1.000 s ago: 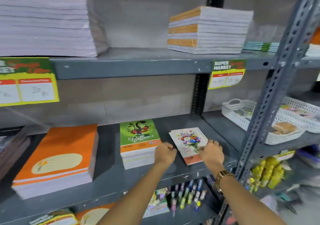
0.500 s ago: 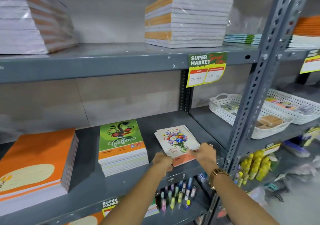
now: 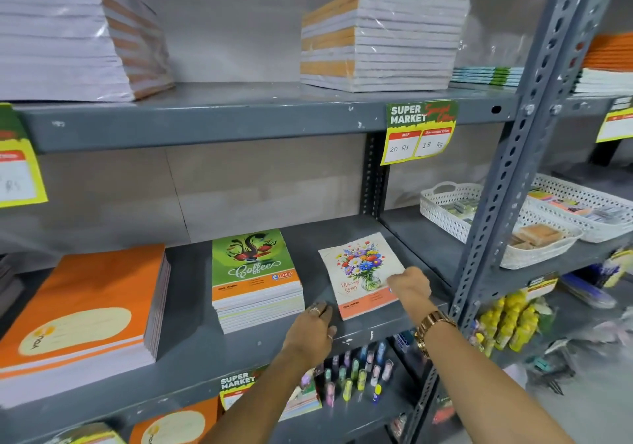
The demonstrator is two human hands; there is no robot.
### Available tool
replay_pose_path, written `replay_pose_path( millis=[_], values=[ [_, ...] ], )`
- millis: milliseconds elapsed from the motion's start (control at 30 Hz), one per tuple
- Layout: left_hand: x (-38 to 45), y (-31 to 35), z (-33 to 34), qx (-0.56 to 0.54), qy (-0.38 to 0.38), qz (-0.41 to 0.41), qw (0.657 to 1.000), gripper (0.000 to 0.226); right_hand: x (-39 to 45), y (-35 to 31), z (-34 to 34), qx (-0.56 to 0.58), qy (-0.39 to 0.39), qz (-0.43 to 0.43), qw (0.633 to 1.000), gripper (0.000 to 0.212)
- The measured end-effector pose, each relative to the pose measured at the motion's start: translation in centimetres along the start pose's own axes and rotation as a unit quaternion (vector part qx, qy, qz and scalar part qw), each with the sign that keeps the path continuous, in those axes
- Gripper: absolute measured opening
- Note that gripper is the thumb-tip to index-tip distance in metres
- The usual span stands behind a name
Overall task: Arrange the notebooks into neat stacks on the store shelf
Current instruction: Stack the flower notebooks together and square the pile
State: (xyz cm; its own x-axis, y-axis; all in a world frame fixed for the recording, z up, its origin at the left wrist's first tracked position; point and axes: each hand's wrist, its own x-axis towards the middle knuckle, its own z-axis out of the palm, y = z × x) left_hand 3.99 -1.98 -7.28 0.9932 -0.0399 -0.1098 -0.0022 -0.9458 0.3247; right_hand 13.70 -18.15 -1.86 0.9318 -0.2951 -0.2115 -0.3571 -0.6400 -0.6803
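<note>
Floral notebook (image 3: 361, 272) under curled right fingers (image 3: 400, 278) at its right edge, relaxed left fingers (image 3: 320, 310) beside near corner.

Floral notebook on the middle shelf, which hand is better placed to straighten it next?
Probably the right hand: it holds the floral notebook at its right edge, while the left hand sits off the cover, by its front corner.

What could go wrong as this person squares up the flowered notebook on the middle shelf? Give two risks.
1. The flowered notebook lies skewed, its lower corner near the shelf's front lip. A pull from the right hand, which holds its right edge, might slide it off towards the pens below.
2. The left hand sits in the gap beside the Coffee stack. A sideways nudge could knock that tidy stack askew.
</note>
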Motion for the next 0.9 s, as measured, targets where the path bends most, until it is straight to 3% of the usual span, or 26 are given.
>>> replay_pose_path(
  millis=[267,400,533,700,900],
  values=[
    [-2.4,-3.1,0.3,0.108,-0.032,0.063,0.992,0.053,-4.7,-4.3,-1.2,0.079,0.132,-0.096,0.983,0.028],
    [-3.9,-4.8,-0.3,0.111,-0.036,0.074,0.99,0.051,-6.2,-6.5,-1.0,0.135,0.154,-0.118,0.972,0.027],
    [-5.1,-6.8,-1.2,0.103,-0.05,0.069,0.991,0.05,-7.4,-9.3,0.6,0.19,0.106,-0.099,0.971,0.032],
    [-6.9,-8.5,-2.5,0.081,-0.059,0.052,0.994,0.049,-8.6,-11.7,5.3,0.252,-0.026,-0.035,0.967,0.033],
    [-8.6,-10.0,-3.2,0.087,-0.061,0.042,0.993,0.049,-10.4,-12.1,9.6,0.195,-0.081,-0.039,0.977,0.033]
  ],
)
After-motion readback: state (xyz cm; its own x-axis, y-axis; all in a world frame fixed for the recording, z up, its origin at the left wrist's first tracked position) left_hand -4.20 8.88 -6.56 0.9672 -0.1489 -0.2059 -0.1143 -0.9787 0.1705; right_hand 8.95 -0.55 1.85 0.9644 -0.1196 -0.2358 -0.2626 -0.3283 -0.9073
